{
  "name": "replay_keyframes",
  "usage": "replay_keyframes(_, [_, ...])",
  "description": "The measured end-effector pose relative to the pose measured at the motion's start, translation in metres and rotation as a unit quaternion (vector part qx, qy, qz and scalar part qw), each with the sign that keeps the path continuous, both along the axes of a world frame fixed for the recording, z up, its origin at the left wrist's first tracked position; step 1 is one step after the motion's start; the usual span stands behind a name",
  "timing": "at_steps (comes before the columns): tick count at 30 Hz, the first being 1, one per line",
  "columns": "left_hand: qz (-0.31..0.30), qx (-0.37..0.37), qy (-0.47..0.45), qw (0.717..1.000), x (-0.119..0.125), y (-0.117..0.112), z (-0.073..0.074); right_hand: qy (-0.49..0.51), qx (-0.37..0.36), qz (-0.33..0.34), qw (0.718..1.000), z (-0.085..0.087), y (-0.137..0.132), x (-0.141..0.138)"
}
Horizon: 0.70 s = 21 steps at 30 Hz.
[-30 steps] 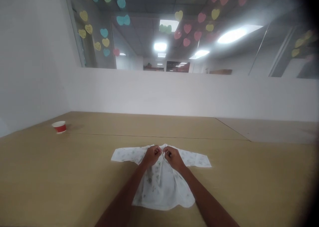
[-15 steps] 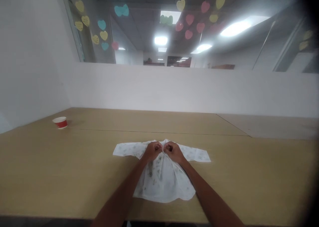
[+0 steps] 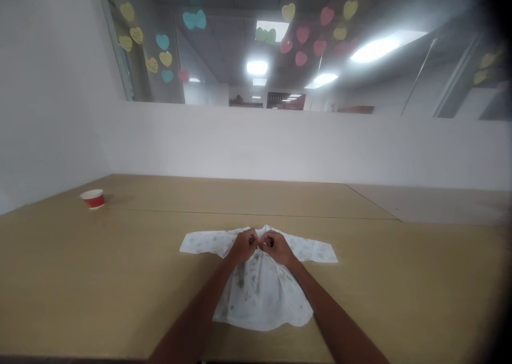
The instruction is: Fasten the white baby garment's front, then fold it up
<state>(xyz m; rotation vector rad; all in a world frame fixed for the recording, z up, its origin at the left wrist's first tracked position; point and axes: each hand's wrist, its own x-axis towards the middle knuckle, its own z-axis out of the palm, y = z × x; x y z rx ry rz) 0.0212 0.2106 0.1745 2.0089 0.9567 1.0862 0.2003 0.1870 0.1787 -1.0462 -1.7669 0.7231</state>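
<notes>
A small white shirt (image 3: 264, 297) with a faint printed pattern lies spread on the table, its sleeves out to both sides and its hem toward me. My left hand (image 3: 245, 245) pinches the cloth just below the neckline. Right beside it, my right hand (image 3: 277, 247) is closed in a pinch on the same front part of the shirt. The fingertips of both hands nearly meet at the middle. Whatever small detail lies between them is hidden by the fingers.
The wooden table (image 3: 400, 300) spreads to both sides, with a seam across its far part. A red and white paper cup (image 3: 94, 199) stands at the far left. Behind is a white wall (image 3: 240, 143) under a window with heart-shaped notes (image 3: 303, 34).
My fingertips have come closer together at the shirt's front, the right hand shifting slightly left. The whole view has moved a little.
</notes>
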Motion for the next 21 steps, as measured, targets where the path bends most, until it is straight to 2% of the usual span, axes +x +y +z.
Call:
replay_keyframes(5, [-0.003,0.033,-0.001,0.999,-0.0001,0.0009,-0.0029,-0.004,0.019,-0.018,1.0,-0.0026,0.0026,0.0002])
replay_keyframes(13, [0.013,0.046,-0.024,0.999,0.0025,0.0006,-0.0033,0.022,0.008,0.017,1.0,-0.002,0.0033,0.0026])
replay_keyframes(17, [0.005,0.023,-0.061,0.998,0.0038,0.0026,-0.0044,0.026,0.018,0.012,0.999,-0.0043,0.0016,0.0001])
replay_keyframes(21, [0.013,-0.025,-0.095,0.995,0.0053,-0.0001,-0.0018,-0.001,0.089,-0.012,0.996,-0.0062,-0.0003,-0.0022])
